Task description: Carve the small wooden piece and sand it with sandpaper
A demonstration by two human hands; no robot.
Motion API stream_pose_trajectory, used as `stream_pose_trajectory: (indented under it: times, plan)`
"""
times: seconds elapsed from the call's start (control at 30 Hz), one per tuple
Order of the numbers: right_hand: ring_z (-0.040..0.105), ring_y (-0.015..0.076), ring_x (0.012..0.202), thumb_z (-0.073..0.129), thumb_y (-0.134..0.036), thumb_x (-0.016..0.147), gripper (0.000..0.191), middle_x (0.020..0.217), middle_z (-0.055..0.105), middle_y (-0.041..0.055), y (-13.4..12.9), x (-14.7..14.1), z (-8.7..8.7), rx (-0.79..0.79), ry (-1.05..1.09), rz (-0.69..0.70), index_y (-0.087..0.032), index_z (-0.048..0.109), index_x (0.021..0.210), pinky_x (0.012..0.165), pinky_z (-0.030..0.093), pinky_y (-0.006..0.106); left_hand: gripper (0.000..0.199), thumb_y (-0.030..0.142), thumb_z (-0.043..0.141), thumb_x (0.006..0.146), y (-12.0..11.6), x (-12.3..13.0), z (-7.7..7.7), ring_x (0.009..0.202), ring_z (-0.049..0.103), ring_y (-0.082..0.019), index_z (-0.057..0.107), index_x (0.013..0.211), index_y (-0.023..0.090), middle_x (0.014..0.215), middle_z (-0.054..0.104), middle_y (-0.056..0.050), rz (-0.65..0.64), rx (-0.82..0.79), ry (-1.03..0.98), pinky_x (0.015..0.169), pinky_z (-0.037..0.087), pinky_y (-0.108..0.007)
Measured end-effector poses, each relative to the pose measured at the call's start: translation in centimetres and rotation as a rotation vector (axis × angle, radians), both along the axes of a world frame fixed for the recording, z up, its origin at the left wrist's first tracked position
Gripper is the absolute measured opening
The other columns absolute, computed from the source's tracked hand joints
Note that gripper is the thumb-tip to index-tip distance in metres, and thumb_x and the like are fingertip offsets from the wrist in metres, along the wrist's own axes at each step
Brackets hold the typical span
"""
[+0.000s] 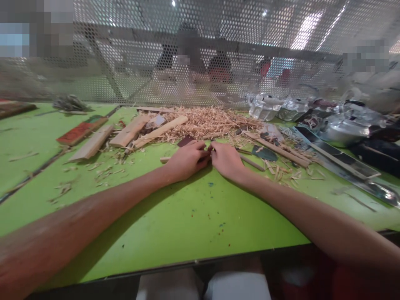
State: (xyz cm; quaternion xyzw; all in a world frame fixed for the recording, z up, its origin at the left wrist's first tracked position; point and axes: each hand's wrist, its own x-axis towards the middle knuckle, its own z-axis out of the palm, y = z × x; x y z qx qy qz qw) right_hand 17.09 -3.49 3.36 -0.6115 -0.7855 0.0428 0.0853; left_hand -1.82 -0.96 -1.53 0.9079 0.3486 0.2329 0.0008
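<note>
My left hand and my right hand meet at the middle of the green table, fingers curled in and fingertips close together. Whatever they pinch is hidden behind the fingers. A pale wooden stick shows just left of my left hand; I cannot tell whether it is gripped or lies under it. Beyond my left hand is a dark red piece that looks like sandpaper. Right of my right hand lie a thin dark rod and a dark green flat piece.
Curly wood shavings are heaped against the perforated metal screen. Wooden blocks and a red painted block lie left. At right are a wooden strip, a long dark tray-like piece and silver kettles.
</note>
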Motion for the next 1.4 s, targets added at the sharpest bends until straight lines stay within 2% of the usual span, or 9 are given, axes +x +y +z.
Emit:
stream_pose_trajectory:
  times: [0.2, 0.43, 0.77, 1.03, 1.27, 1.4]
  plan:
    - [0.079, 0.0289, 0.11, 0.049, -0.01, 0.112, 0.041, 0.122, 0.088, 0.0169, 0.15, -0.12, 0.19, -0.013, -0.014, -0.016, -0.015, 0.084, 0.132, 0.086, 0.049, 0.034, 0.023, 0.03, 0.068, 0.113, 0.01, 0.07, -0.21, 0.114, 0.071, -0.03, 0.089, 0.112, 0.022, 0.117, 0.076, -0.012, 0.01, 0.01, -0.02, 0.102, 0.062, -0.045]
    - [0.079, 0.0274, 0.109, 0.05, -0.01, 0.112, 0.039, 0.122, 0.088, 0.0156, 0.27, 0.06, -0.05, -0.013, 0.0, -0.007, -0.015, 0.084, 0.131, 0.087, 0.048, 0.033, 0.024, 0.029, 0.067, 0.113, -0.05, 0.11, 0.05, 0.115, 0.072, -0.031, 0.088, 0.12, 0.02, 0.119, 0.076, -0.014, 0.027, 0.004, 0.015, 0.1, 0.063, -0.045]
    - [0.08, 0.0293, 0.115, 0.048, -0.01, 0.112, 0.041, 0.128, 0.088, 0.0179, 0.35, 0.18, 0.05, -0.035, 0.009, 0.018, -0.012, 0.082, 0.136, 0.088, 0.05, 0.034, 0.025, 0.032, 0.065, 0.114, -0.02, -0.06, 0.06, 0.114, 0.073, -0.03, 0.086, 0.117, 0.018, 0.121, 0.076, -0.014, 0.023, 0.008, 0.016, 0.098, 0.063, -0.044]
    - [0.08, 0.0276, 0.117, 0.048, -0.009, 0.114, 0.04, 0.13, 0.088, 0.0153, 0.42, 0.26, 0.07, -0.047, -0.008, 0.032, -0.013, 0.082, 0.135, 0.091, 0.05, 0.034, 0.023, 0.031, 0.067, 0.113, -0.33, 0.1, 0.49, 0.119, 0.074, -0.031, 0.086, 0.118, 0.018, 0.124, 0.075, -0.014, 0.055, -0.039, 0.03, 0.102, 0.063, -0.043]
    - [0.08, 0.0293, 0.117, 0.048, -0.01, 0.113, 0.041, 0.129, 0.087, 0.0163, 0.28, 0.19, 0.17, -0.051, -0.009, 0.034, -0.012, 0.081, 0.135, 0.09, 0.051, 0.035, 0.027, 0.031, 0.064, 0.114, -0.25, 0.03, 0.34, 0.12, 0.074, -0.034, 0.085, 0.121, 0.016, 0.125, 0.075, -0.016, 0.051, -0.025, 0.052, 0.102, 0.064, -0.047]
    - [0.08, 0.0291, 0.118, 0.047, -0.01, 0.113, 0.042, 0.13, 0.088, 0.0153, 0.39, 0.22, 0.16, -0.057, 0.003, 0.034, -0.014, 0.081, 0.137, 0.091, 0.052, 0.035, 0.027, 0.033, 0.066, 0.114, -0.13, -0.08, 0.19, 0.118, 0.073, -0.032, 0.086, 0.122, 0.017, 0.123, 0.075, -0.015, 0.045, -0.018, 0.022, 0.101, 0.064, -0.045]
